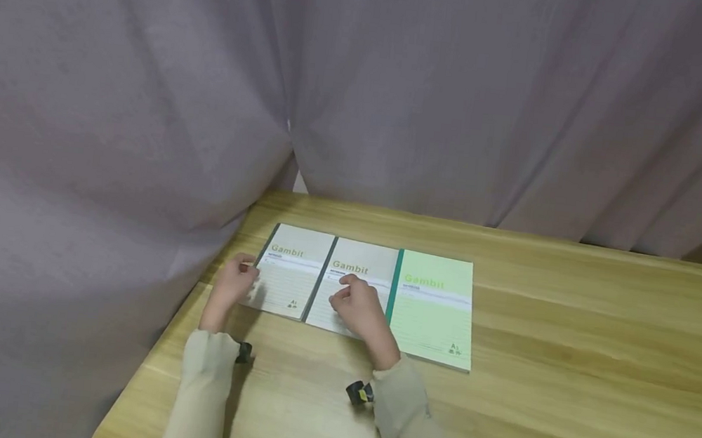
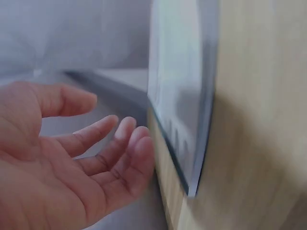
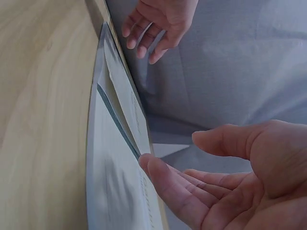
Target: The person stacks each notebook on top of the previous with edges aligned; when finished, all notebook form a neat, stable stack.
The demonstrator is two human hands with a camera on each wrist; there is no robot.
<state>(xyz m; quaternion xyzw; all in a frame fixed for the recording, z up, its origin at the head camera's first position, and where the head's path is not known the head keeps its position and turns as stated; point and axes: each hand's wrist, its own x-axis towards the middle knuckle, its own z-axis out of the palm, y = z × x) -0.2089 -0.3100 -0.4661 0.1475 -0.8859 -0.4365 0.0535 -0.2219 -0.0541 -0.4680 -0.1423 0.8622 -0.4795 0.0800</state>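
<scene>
Three thin notebooks marked "Gambit" lie side by side on the table. The left notebook (image 1: 291, 280) and the middle notebook (image 1: 324, 312) have pale covers and dark spines; the green notebook (image 1: 433, 318) has a teal spine. By the left notebook's spine, my left hand (image 1: 235, 282) hovers with loosely bent fingers and nothing in its grasp. In the left wrist view, the left hand (image 2: 72, 158) is palm-side to the camera, thumb apart from the fingers. Over the middle notebook is my right hand (image 1: 361, 310), fingers relaxed; the right wrist view shows this right hand (image 3: 230, 182) holding nothing.
The wooden table (image 1: 579, 354) stretches far to the right of the notebooks. Its left edge runs close to my left hand. A grey curtain (image 1: 401, 97) hangs behind and along the left side. Dark wrist cameras sit on both sleeves.
</scene>
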